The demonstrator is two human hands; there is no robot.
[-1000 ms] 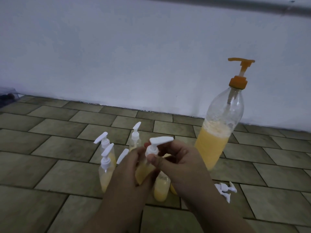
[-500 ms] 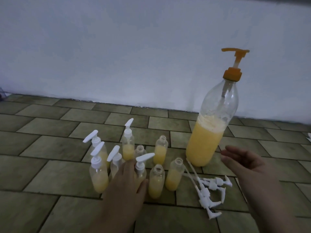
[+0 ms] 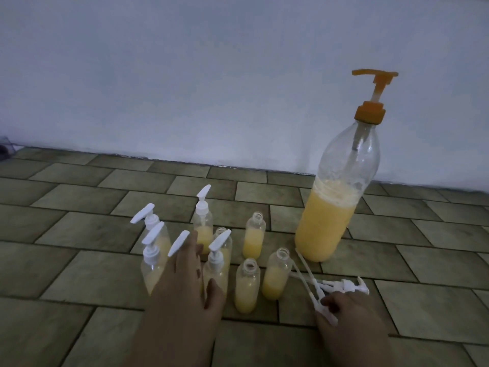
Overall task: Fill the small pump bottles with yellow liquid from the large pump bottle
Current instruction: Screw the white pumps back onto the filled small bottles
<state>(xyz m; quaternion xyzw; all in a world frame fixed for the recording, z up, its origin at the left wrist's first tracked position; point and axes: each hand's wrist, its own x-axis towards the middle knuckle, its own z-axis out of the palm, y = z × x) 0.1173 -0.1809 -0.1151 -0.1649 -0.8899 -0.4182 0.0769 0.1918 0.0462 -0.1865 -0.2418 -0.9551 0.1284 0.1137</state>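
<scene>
One capped bottle (image 3: 182, 260) half hidden behind left hand (image 3: 185, 292)

We record two hands and forearms, entering from the lower edge of the view.

Left hand (image 3: 182, 284): bare, without glove, ring or bracelet. Short nails, one of them showing dark on a finger near the middle of the hand. Wrist and forearm bare down to the frame's lower edge; we see no sleeve and no watch.

Right hand (image 3: 341, 313): bare likewise, no ring or band in sight. Wrist and forearm uncovered as far as the frame carries them.

We cannot make out finer marks in the dim, soft picture.
</scene>
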